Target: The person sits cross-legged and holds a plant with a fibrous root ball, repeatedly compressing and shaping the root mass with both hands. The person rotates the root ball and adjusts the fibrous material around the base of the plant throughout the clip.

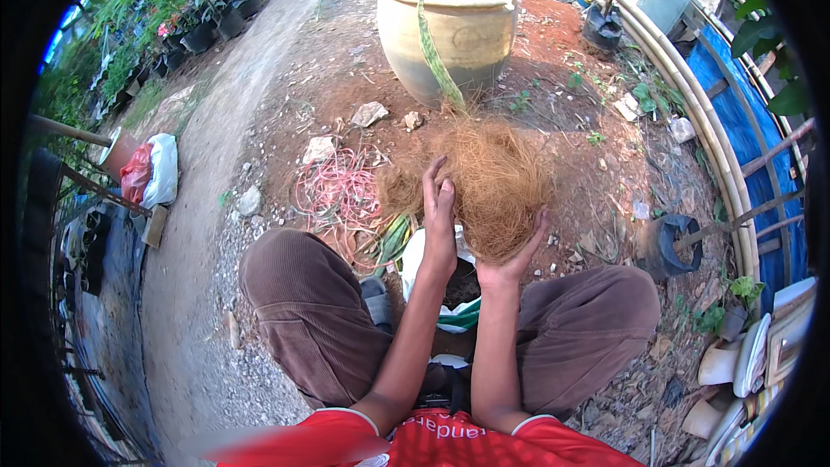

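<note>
Between my two hands sits a loose brown clump of coconut fibre [503, 186], raised in front of my knees. My left hand [439, 212] presses its left side, fingers pointing up. My right hand [514, 259] cups it from below and the right. A long green snake plant leaf [439, 56] rises from behind the clump, across the front of the pot; its lower end is hidden by the fibre. More coconut fibre [402, 188] shows left of my left hand. Below my hands, an open white bag [415, 255] holds dark soil [461, 284].
A large cream pot [445, 39] stands ahead. Tangled pink string [333, 195] and green leaves [395, 240] lie left of the bag. Stones [369, 113] dot the soil. Bamboo poles [692, 95] edge the right; a black plant bag [670, 246] sits near them. Potted plants [199, 35] line the far left.
</note>
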Action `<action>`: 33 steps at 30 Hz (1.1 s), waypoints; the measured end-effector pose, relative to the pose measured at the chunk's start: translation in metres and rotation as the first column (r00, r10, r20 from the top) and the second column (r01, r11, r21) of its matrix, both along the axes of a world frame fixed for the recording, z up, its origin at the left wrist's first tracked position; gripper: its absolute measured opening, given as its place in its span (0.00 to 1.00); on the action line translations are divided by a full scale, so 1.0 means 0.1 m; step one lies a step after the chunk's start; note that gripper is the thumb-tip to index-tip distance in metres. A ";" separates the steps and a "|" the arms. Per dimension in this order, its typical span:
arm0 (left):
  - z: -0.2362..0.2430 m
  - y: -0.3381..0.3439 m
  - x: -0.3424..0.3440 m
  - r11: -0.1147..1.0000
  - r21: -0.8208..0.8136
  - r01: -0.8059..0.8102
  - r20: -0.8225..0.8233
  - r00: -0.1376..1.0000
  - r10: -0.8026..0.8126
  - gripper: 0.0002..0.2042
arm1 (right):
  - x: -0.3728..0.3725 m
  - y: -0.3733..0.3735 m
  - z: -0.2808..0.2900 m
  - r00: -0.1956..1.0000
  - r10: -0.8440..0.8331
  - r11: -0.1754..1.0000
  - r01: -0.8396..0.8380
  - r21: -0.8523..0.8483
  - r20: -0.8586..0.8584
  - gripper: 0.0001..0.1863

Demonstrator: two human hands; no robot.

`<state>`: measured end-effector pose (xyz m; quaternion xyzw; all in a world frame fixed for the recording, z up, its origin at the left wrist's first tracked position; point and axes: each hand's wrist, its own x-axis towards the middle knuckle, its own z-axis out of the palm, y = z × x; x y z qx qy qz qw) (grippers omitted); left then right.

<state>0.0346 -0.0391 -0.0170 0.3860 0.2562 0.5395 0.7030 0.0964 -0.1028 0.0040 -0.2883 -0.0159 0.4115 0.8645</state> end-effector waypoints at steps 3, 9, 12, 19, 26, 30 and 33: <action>-0.16 -0.03 -0.06 0.977 -0.131 0.167 0.198 0.970 -0.139 0.33 | -0.09 0.00 -0.01 0.997 0.067 0.998 -0.067 0.007 -0.035 0.36; -0.10 -0.12 -0.14 0.942 -0.265 0.207 0.440 0.895 -0.073 0.37 | -0.07 0.08 -0.22 0.858 0.190 0.962 -0.065 -0.266 0.478 0.33; -0.03 -0.07 -0.18 0.957 -0.222 0.186 0.479 0.876 -0.059 0.33 | 0.00 0.11 -0.21 0.649 0.108 0.956 0.140 -0.258 0.753 0.32; -0.09 0.07 -0.18 0.989 -0.147 -0.001 0.250 0.967 0.038 0.25 | 0.15 -0.06 0.15 0.417 -0.030 0.909 0.389 -0.149 0.909 0.29; -0.21 0.07 -0.19 0.966 -0.192 0.173 0.222 0.966 -0.129 0.29 | 0.09 -0.07 0.24 0.392 0.049 0.896 0.389 -0.213 0.919 0.15; -0.23 0.04 -0.22 0.921 -0.304 0.245 0.364 0.923 -0.125 0.32 | 0.15 -0.12 0.25 0.457 -0.085 0.876 0.457 -0.152 0.885 0.10; -0.19 0.05 -0.25 0.923 -0.319 0.218 0.419 0.905 -0.069 0.33 | 0.19 -0.15 0.26 0.479 -0.093 0.870 0.466 -0.163 0.873 0.09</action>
